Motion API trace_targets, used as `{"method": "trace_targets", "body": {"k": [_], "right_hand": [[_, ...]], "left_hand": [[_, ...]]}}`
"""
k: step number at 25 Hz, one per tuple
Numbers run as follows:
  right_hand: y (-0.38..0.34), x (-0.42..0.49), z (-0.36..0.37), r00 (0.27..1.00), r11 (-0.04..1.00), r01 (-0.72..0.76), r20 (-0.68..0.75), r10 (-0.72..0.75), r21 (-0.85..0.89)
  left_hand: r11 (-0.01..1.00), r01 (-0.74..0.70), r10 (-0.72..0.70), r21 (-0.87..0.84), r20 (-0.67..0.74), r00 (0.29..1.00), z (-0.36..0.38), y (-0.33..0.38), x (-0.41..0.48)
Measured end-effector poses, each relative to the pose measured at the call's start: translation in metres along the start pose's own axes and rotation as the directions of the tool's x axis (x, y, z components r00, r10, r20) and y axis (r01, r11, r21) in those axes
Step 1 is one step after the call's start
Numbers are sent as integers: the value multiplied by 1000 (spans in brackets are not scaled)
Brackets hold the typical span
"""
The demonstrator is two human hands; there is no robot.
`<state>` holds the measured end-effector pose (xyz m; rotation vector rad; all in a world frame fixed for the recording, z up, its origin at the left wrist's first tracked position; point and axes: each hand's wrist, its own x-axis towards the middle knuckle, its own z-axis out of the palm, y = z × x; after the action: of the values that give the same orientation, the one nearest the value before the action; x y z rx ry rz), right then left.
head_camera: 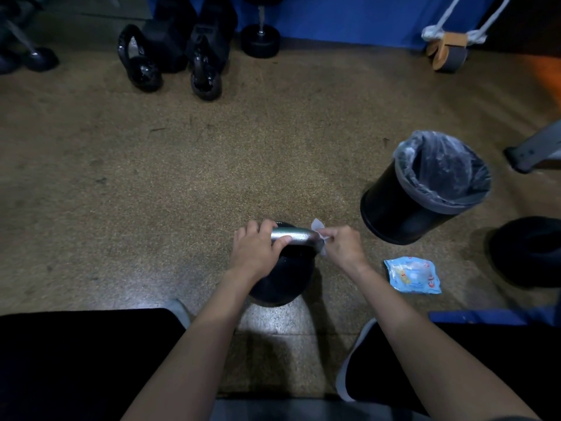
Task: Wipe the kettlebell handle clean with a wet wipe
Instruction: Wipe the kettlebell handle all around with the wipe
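View from above, looking down at a speckled tan gym floor [182,177]. Nearest the viewer, a person's knees in black clothing fill the lower corners, and two bare forearms reach forward between them.

Just beyond the knees, at the centre of the view, a kettlebell [282,281] stands upright on the floor. Its body is round and matte black, mostly hidden in shadow below the hands. Its handle [299,235] is a thick bar of bare grey metal that catches the light and runs left to right across the top.

The left hand [258,247] grasps the left end of the handle, fingers curled over the top and thumb laid along the near side. The right hand [343,247] is at the right end, fingertips pinching a small white wet wipe [318,230] that is wrapped against the bend of the handle, with a corner sticking up.

To the right of the kettlebell, near it, a light blue wipes packet [413,275] lies flat on the floor. Further right and farther away stands a black waste bin [425,189] lined with a clear plastic bag.

Well beyond, along a blue wall [334,16], sit two glossy black kettlebells [139,59] and a dumbbell [261,38].
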<state>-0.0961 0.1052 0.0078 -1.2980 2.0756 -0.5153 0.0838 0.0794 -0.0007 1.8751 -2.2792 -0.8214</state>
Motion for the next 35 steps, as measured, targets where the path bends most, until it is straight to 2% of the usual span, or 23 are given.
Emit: {"method": "trace_targets", "body": {"k": [6,13,27,32,35], "right_hand": [[2,-14,22,970,999,-34,-239,40,28],[-8,-18,24,943,997,-32,-330,54,72],[1,-17,19,956,999,-42,-288,49,31],[1,-28,25,941,1000,17,-339,-7,26],[1,-24,23,942,998,-19,-334,40,63]], "left_hand": [[1000,-20,20,14,-11,1000,1,-2,1],[1000,-13,13,14,20,1000,3,-4,4],[1000,0,0,-3,34,999,-1,0,2],[1000,7,-6,-11,34,999,-2,1,2],[1000,17,-17,-9,39,999,-2,2,1]]}}
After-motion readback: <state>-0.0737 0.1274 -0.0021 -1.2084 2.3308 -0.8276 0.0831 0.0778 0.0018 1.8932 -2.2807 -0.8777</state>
